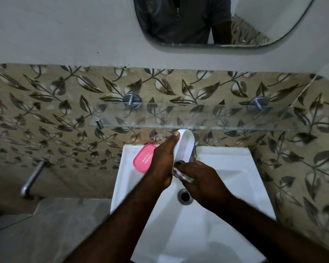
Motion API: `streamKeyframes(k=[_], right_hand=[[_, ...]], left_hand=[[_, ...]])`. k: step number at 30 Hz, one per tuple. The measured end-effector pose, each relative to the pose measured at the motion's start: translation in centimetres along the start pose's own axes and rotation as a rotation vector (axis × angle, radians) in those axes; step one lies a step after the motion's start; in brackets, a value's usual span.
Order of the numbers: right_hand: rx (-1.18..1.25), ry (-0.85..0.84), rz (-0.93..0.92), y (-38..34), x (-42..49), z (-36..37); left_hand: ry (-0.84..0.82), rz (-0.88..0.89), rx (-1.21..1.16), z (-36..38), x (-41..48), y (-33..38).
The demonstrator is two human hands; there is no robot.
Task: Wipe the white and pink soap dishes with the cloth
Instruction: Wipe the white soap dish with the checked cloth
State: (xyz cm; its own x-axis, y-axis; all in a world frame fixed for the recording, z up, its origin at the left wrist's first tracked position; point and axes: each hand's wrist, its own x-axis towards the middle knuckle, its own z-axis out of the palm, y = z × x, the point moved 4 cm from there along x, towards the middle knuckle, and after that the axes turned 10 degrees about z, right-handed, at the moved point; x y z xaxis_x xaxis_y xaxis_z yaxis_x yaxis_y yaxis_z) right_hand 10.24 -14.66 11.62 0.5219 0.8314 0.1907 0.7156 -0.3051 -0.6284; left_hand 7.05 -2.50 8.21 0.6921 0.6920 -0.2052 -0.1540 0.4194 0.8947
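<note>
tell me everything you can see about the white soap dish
The white soap dish is a smooth, glossy oval, plastic by its look, held tilted on edge above the sink's back rim. The left hand grips its left side, thumb near the top. The right hand presses a cloth against its lower end.

Bare forearms, dark zip-front top

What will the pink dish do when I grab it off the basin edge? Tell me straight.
The pink dish looks like thin moulded plastic, so probably light and stiff. It lies on the basin rim's corner, partly behind the left hand; a careless push could slide it into the bowl. Its glossy surface may be slippery if wet, which I cannot tell.
</note>
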Motion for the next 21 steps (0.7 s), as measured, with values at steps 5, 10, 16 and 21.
streamKeyframes(k=[5,10,16,21], right_hand=[[0.582,-0.159,0.446,1.1,0.4,1.2],[0.060,-0.075,0.114,0.8,-0.9,1.1],[0.716,-0.192,0.567,1.1,-0.6,2.5],[-0.072,-0.022,0.079,0.7,-0.9,1.2]], left_hand=[[-0.011,0.016,0.020,-0.1,0.3,-0.6],[-0.031,-0.026,0.046,-0.5,0.3,-1.9],[-0.034,-0.002,0.054,-0.8,0.6,-1.9],[-0.034,-0.040,0.041,-0.9,0.7,-1.8]])
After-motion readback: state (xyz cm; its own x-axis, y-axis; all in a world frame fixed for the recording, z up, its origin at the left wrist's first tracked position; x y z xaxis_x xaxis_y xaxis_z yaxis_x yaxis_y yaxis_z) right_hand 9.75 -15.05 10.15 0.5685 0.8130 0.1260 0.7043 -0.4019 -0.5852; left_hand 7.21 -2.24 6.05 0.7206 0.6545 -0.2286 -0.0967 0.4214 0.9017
